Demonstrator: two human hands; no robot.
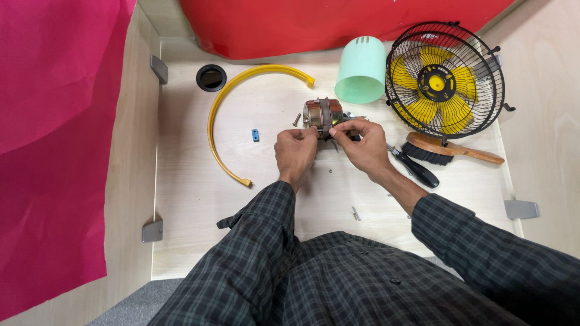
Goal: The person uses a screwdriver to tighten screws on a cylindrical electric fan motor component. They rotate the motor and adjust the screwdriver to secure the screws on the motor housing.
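On the pale wooden desk (pixel 199 199) in front of me, near its middle, sits a small metal fan motor (pixel 322 115), a shiny drum shape lying on its side. My left hand (pixel 295 150) is closed in a pinch against the motor's near edge, and my right hand (pixel 361 145) is closed too, fingertips pinching something small at the motor's right side; what it is I cannot tell. The motor looks dense and heavy for its size, rigid, with smooth plating that could slip, so I judge the banded rim around its middle the surest place to hold. Just left of it stands a loose screw (pixel 296 119). Farther left curves a yellow plastic ring section (pixel 221 101), with a small blue clip (pixel 255 135) inside its arc. Behind lies a mint-green cover (pixel 362 71); to the right a caged fan with yellow blades (pixel 444 81), a wooden brush (pixel 450 151) and black-handled pliers (pixel 415 169).
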